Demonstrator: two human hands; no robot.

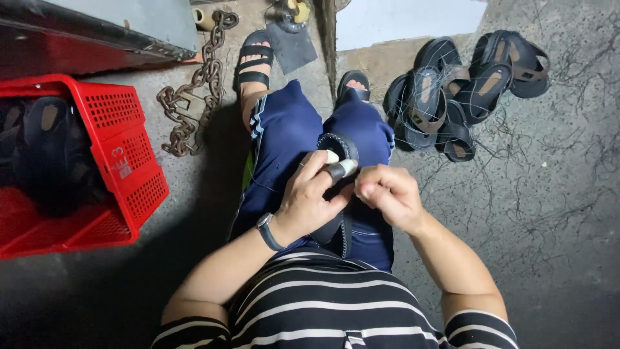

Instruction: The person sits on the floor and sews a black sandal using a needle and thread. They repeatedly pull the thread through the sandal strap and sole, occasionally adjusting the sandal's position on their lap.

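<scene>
We are holding a black sandal [341, 150] on our lap, over our blue trousers [287, 139]. Our left hand [309, 197] is gripping it. Our right hand [389, 196] is pinched shut just beside it. More sandals [452, 84] are lying on the floor, and a red crate [123, 161] is sitting nearby.

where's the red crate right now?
In the head view the red crate sits on the floor at the person's left, at the frame's left edge, with dark sandals inside. A rusty chain lies just right of it.
</scene>
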